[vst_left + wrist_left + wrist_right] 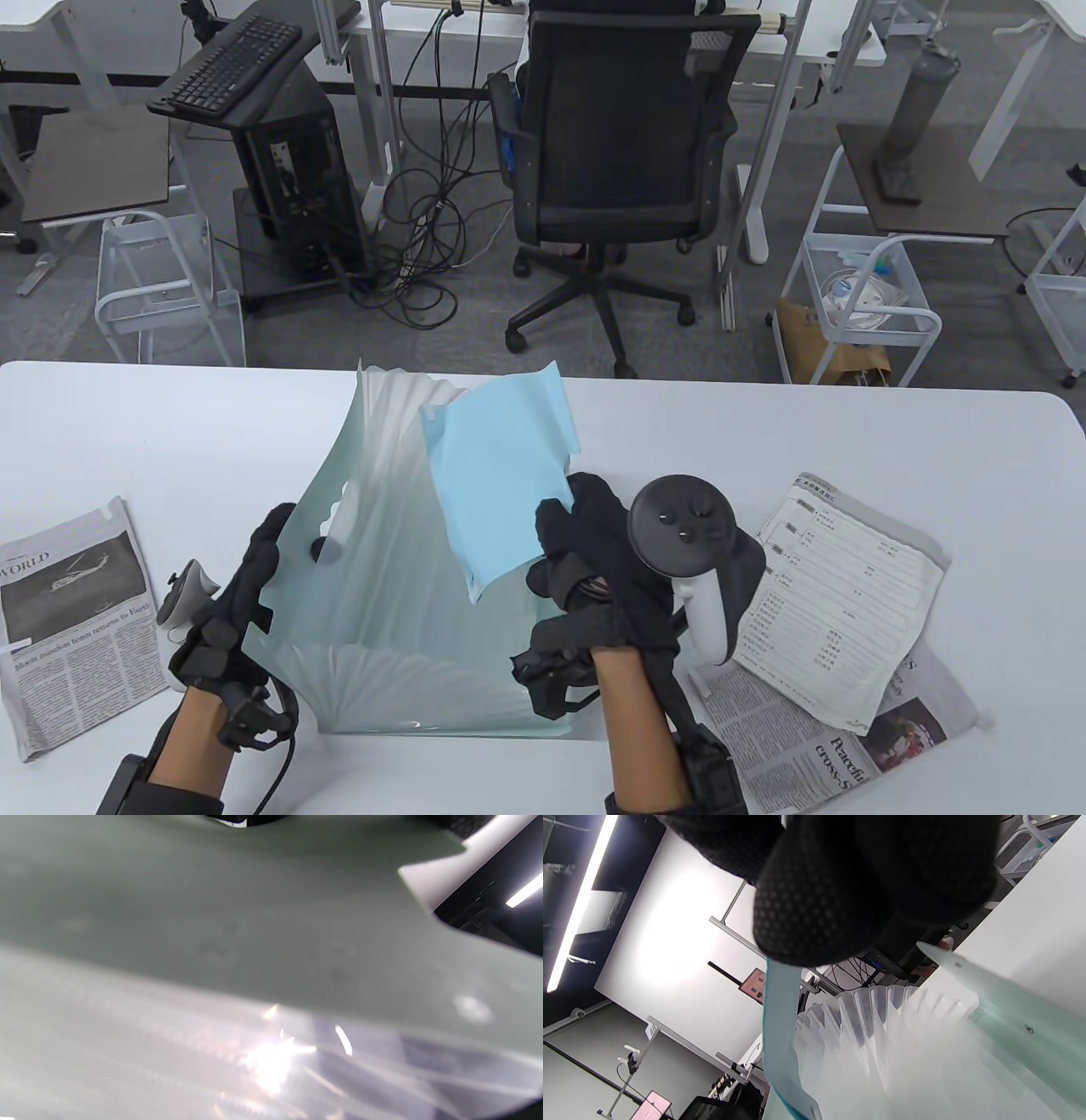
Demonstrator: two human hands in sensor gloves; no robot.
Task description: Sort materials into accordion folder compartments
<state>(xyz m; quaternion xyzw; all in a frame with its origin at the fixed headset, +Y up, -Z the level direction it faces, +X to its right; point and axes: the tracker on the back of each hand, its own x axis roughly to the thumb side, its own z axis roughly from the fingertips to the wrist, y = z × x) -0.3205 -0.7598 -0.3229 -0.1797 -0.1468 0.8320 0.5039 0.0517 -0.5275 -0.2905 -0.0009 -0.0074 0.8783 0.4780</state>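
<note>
A translucent pale-green accordion folder [382, 543] stands fanned open on the white table [848, 441]. My left hand [250, 569] presses flat against its left front panel, fingers straight; that panel [254, 921] fills the left wrist view. My right hand [585, 543] pinches a light blue sheet [501, 484] by its lower right edge, held above the open pleats. In the right wrist view the blue sheet [778, 1027] hangs edge-on from my fingertips [818, 912] beside the pleated pockets [882, 1035].
A folded newspaper [72, 611] lies at the left table edge. A printed form [836, 586] rests on another newspaper [848, 730] at the right. An office chair [619, 161] and wire carts stand beyond the table's far edge.
</note>
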